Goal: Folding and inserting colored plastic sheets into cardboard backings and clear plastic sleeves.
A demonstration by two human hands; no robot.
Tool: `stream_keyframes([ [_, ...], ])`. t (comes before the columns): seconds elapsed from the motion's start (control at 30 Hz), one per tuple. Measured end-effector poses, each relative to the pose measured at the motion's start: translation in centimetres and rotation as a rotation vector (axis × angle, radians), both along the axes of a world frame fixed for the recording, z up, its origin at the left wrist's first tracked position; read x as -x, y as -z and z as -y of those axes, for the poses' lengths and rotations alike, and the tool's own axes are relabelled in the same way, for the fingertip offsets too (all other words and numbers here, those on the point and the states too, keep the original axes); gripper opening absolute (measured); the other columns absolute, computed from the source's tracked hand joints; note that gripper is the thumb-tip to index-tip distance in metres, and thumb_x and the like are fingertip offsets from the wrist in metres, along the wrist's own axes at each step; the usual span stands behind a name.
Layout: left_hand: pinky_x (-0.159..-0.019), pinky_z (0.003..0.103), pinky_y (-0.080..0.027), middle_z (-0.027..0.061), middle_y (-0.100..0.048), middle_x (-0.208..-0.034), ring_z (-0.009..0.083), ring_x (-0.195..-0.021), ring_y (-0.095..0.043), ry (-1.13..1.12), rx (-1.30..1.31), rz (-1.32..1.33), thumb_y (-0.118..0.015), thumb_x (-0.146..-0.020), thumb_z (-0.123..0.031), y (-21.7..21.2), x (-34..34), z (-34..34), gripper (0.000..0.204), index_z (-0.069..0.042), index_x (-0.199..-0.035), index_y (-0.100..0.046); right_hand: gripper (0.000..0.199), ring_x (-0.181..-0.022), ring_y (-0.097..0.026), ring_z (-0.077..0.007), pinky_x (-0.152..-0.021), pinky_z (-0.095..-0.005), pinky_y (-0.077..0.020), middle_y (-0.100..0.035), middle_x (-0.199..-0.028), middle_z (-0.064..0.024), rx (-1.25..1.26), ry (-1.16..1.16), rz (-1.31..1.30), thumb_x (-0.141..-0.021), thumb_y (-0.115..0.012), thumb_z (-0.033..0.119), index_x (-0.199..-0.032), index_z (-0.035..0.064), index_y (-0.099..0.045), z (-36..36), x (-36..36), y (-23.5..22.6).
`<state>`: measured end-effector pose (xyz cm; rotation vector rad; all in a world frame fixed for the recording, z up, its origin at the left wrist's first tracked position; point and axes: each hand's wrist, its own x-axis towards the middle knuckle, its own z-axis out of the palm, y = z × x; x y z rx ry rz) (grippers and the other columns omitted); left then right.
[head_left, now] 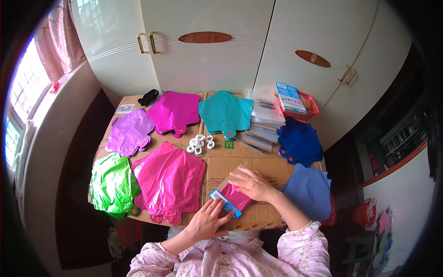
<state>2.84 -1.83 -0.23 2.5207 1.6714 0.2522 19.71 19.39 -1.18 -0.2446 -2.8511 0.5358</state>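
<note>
A blown-out window past the left edge of the desk glares on purple foil; fisheye distortion curves outer lines.

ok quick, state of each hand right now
Left hand: open, resting on the blue card.
Right hand: open, laid over the pink packet.

I have two bare forearms angled inward: left grip, palm down, fingers extended; right grip, farther forward, palm down, fingers pointing left.
</note>
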Motion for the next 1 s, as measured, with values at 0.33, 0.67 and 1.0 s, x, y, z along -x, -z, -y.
stream_keyframes([
  [0.33,-0.111,0.051,-0.024,0.0229,-0.039,-0.139,0.0402,-0.133,-0.034,0.028,0.041,-0.025,-0.058,-0.078,-0.063,-0.4,0.5,-0.6,0.077,-0.027,-0.143,-0.037,0.070,-0.140,-0.027,-0.0282,-0.113,-0.0476,-0.0231,-0.038,-0.149,0.0031,-0.241,-0.188,0.140,-0.086,-0.043,0.061,-0.144,0.0218,-0.039,-1.3,-0.3,2.0],
  [0.67,-0.112,0.053,-0.022,0.0222,-0.034,-0.143,0.0427,-0.135,-0.030,0.023,0.047,-0.021,-0.057,-0.078,-0.065,0.0,0.6,-0.5,0.078,-0.029,-0.144,-0.035,0.066,-0.141,-0.024,-0.0309,-0.113,-0.0509,-0.0220,-0.034,-0.150,-0.0025,-0.076,-0.290,0.144,-0.084,-0.053,0.056,-0.141,0.0249,-0.044,-0.6,-0.6,-0.5],
  [1.0,-0.113,0.053,-0.020,0.0211,-0.031,-0.147,0.0439,-0.136,-0.027,0.026,0.045,-0.045,-0.055,-0.079,-0.066,0.4,0.4,-0.4,0.081,-0.031,-0.147,-0.029,0.058,-0.140,-0.027,-0.0284,-0.113,-0.0459,-0.0267,-0.036,-0.149,-0.0047,-0.106,-0.284,0.158,-0.088,-0.056,0.042,-0.139,0.0160,-0.045,1.6,-1.7,1.5],
])
